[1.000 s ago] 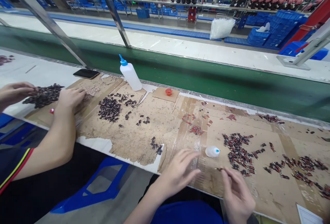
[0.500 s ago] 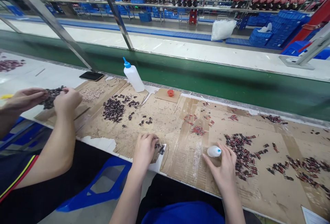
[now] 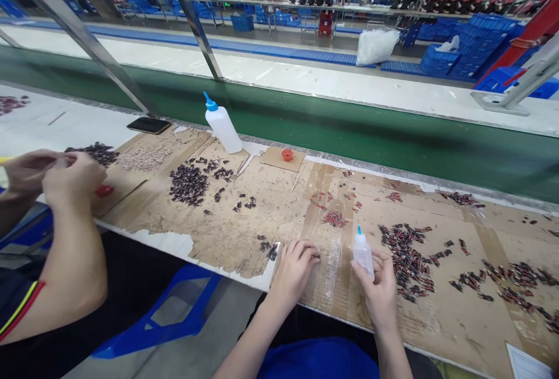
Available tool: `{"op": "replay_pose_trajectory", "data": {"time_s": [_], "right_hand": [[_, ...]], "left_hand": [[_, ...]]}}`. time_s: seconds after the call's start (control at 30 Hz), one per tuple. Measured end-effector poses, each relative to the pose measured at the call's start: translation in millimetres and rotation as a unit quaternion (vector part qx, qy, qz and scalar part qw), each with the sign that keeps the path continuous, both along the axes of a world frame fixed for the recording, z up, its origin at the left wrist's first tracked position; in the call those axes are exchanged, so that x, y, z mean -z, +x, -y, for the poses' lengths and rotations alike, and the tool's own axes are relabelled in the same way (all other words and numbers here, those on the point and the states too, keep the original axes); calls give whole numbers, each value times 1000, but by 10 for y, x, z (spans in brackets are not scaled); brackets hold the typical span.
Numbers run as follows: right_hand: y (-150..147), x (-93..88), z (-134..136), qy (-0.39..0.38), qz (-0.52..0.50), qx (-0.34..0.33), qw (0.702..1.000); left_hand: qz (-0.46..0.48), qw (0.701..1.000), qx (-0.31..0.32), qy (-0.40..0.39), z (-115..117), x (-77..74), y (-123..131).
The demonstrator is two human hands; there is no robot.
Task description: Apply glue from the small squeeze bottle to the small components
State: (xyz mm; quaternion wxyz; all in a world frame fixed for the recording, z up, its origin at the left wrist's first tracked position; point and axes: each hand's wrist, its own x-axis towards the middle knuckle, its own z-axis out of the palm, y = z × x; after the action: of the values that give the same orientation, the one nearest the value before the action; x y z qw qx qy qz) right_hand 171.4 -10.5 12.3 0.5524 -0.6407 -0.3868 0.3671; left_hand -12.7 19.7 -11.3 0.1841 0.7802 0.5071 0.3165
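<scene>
My right hand (image 3: 379, 286) is closed around a small clear squeeze bottle (image 3: 363, 257) with a blue cap and a thin needle tip pointing up. To its left, my left hand (image 3: 296, 268) rests low over the cardboard, fingers curled together; a dark speck shows at the fingertips, too small to name. A few small black parts (image 3: 268, 247) lie left of that hand. Beside my right hand spreads a pile of small black-and-red parts (image 3: 408, 259). Small red pieces (image 3: 334, 219) lie in a little heap beyond the two hands.
A larger white squeeze bottle (image 3: 227, 131), a red cup (image 3: 287, 155) and a phone (image 3: 149, 125) stand or lie along the back edge. More black parts (image 3: 188, 185) are heaped at centre left. A co-worker's hands (image 3: 72, 178) work at the far left, near a blue stool (image 3: 174, 309).
My left hand has moved right, away from the few black parts. My right hand has swung the small bottle so its needle tip points up. The co-worker's hands have shifted left.
</scene>
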Motion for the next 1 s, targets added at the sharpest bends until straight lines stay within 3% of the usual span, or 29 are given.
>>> {"op": "replay_pose_trajectory", "data": {"time_s": [0.1, 0.3, 0.67, 1.0], "right_hand": [[-11, -24, -8, 6, -27, 32, 999], [-73, -31, -53, 13, -64, 18, 998], [-166, -48, -69, -1, 6, 0, 1000], [-194, -81, -73, -16, 43, -23, 999]], "left_hand": [[36, 999, 10, 15, 15, 36, -47], [86, 996, -6, -10, 38, 51, -107], [173, 977, -64, -105, 38, -42, -67], [193, 969, -79, -133, 18, -38, -62]]}}
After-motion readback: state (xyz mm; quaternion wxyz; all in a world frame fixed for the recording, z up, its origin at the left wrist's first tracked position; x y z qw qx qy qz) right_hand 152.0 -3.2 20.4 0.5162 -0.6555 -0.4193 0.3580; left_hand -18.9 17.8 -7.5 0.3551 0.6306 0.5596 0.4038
